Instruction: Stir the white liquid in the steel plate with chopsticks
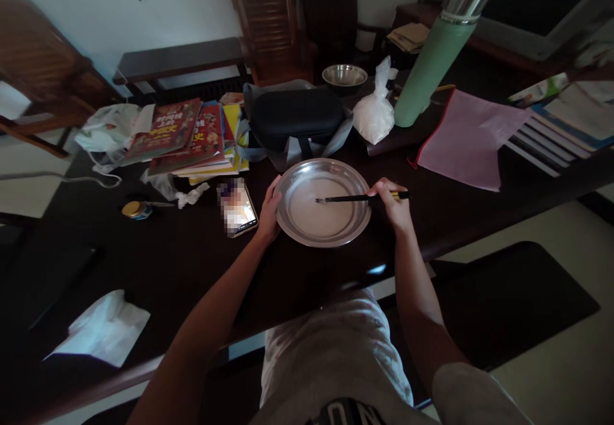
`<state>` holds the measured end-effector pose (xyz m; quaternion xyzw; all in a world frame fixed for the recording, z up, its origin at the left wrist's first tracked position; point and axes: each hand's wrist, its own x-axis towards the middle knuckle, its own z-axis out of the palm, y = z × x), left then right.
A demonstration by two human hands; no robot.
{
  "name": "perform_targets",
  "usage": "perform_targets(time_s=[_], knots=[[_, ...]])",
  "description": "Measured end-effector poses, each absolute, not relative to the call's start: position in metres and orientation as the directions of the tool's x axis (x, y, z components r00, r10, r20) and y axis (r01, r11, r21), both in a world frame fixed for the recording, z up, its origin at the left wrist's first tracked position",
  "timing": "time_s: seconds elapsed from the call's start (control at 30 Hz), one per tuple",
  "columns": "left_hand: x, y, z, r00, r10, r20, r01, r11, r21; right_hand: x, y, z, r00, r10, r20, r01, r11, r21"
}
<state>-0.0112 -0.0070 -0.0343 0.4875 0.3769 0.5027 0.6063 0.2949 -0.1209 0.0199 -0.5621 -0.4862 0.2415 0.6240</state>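
Note:
A shallow round metal bowl [352, 228] stands on the dark table in front of me, with a whitish mixture [316, 220] covering its bottom. My left hand [271, 211] grips the bowl's left rim, its thumb side toward me and the other fingers partly hidden. In my right hand [391, 200], at the right rim, is a pair of dark chopsticks [343, 199]. They reach level across the bowl, and their tips, with some white stuff on them, are over the middle of the mixture.
Left of the bowl lie a phone [237, 208], crumpled tissue [192, 195], a small jar [137, 209] and stacked books [177, 131]. Behind it are a black case [297, 118], a tied bag of white powder [374, 118], a tall green thermos [434, 67] and another metal bowl [344, 75]. A pink pouch [467, 140] lies right.

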Motion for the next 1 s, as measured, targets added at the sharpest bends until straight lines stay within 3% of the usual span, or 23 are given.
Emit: perform_targets(time_s=[0.2,0.33,0.5,0.63,0.77,0.9,1.0], knots=[[-0.0109,-0.0064,-0.0357,0.208,0.978,0.029,-0.252,0.025,0.967,0.2957,-0.1195,0.0187,0.342,0.886,0.314,0.245,0.239,-0.94],[-0.0106,-0.0074,-0.0338,0.207,0.978,0.023,-0.26,0.033,0.965,0.2957,-0.1199,0.0192,0.431,0.842,0.324,0.22,0.25,-0.943],[-0.0114,-0.0071,-0.0335,0.204,0.979,0.016,-0.26,0.038,0.965,0.2949,-0.1209,0.0203,0.359,0.88,0.309,0.234,0.236,-0.943],[-0.0119,-0.0057,-0.036,0.21,0.978,0.021,-0.259,0.034,0.965,0.2954,-0.1207,0.0196,0.426,0.845,0.323,0.237,0.24,-0.941],[-0.0109,-0.0054,-0.037,0.2,0.98,0.014,-0.26,0.039,0.965,0.2962,-0.1203,0.0178,0.332,0.893,0.303,0.216,0.241,-0.946],[-0.0108,-0.0063,-0.0355,0.199,0.98,-0.001,-0.269,0.055,0.962,0.2973,-0.1198,0.0156,0.411,0.842,0.35,0.23,0.276,-0.933],[-0.0113,-0.0062,-0.0357,0.205,0.979,0.002,-0.268,0.054,0.962,0.2977,-0.1197,0.0147,0.383,0.865,0.324,0.191,0.269,-0.944]])
